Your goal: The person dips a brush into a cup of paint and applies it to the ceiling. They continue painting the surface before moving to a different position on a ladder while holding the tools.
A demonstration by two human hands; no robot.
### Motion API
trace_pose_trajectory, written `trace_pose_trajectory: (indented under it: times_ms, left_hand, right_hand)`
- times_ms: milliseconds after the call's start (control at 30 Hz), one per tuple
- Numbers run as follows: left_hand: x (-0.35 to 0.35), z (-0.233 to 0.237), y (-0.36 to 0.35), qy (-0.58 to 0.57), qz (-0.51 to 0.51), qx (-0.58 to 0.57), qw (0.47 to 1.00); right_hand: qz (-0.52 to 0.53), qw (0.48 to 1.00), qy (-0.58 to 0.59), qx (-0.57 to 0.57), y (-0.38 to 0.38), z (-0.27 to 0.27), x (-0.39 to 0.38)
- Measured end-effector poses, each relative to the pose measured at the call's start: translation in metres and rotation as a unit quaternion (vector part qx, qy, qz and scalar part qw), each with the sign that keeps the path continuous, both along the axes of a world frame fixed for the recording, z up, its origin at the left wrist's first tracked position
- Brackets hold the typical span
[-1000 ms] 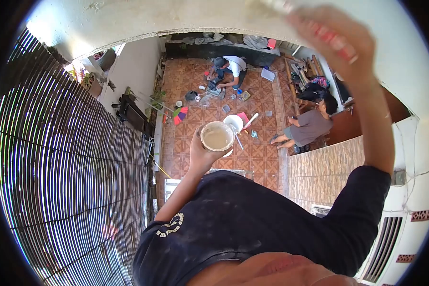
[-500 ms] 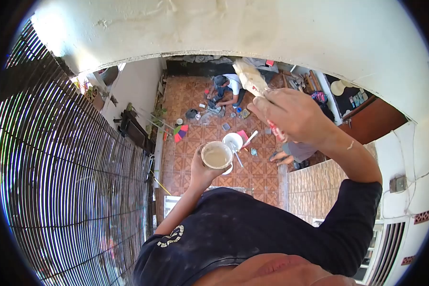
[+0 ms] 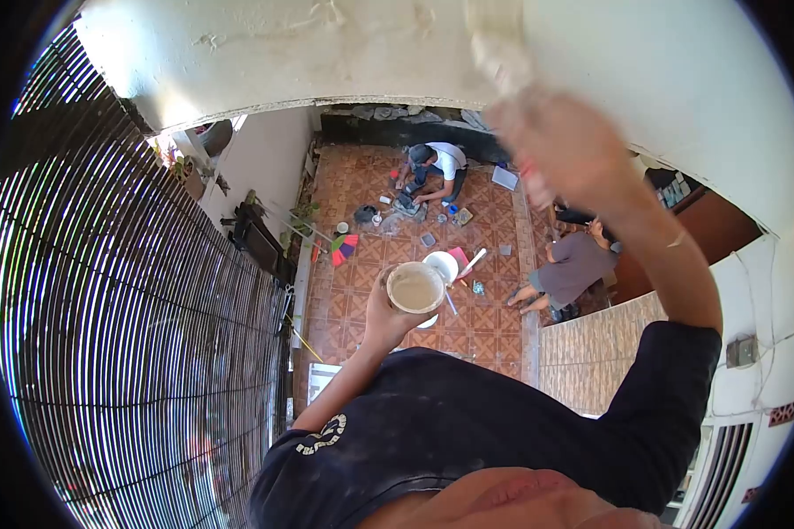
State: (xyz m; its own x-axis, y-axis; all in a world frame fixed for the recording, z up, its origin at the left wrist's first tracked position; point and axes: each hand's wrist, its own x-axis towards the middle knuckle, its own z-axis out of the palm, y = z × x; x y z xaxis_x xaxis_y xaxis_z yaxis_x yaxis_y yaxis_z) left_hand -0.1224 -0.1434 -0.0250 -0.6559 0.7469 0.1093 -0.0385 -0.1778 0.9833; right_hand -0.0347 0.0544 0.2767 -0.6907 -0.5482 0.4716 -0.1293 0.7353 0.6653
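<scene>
1. Well, from my remote seat I see the left hand [image 3: 384, 313] held out in front of the chest, its fingers wrapped round a small tub [image 3: 416, 287] from below.
2. The tub is open-topped and nearly full of pale wet mix. I judge it modestly heavy and liable to slop, so it is best gripped round the wall and kept level.
3. The right hand [image 3: 566, 150] is raised to the white wall [image 3: 326, 44]. It is blurred, but its fingers seem closed on what is probably a brush [image 3: 501, 53]. That should be light, with a stiff handle to hold it by.
4. Far below on the tiled floor [image 3: 362, 282], one person crouches [image 3: 437, 167] and another sits [image 3: 573, 264].
</scene>
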Motion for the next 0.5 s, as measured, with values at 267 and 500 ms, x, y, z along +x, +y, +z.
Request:
trace_pose_trajectory:
  times_ms: [267, 500]
  left_hand:
    - [-0.004, -0.002, -0.004, 0.013, 0.021, -0.008, 1.0]
    - [-0.006, 0.001, -0.003, 0.014, 0.029, 0.001, 0.999]
  right_hand:
    - [-0.025, 0.943, -0.145, -0.299, -0.013, -0.02, 0.014]
    - [-0.032, 0.98, 0.178, 0.08, -0.015, 0.076, 0.015]
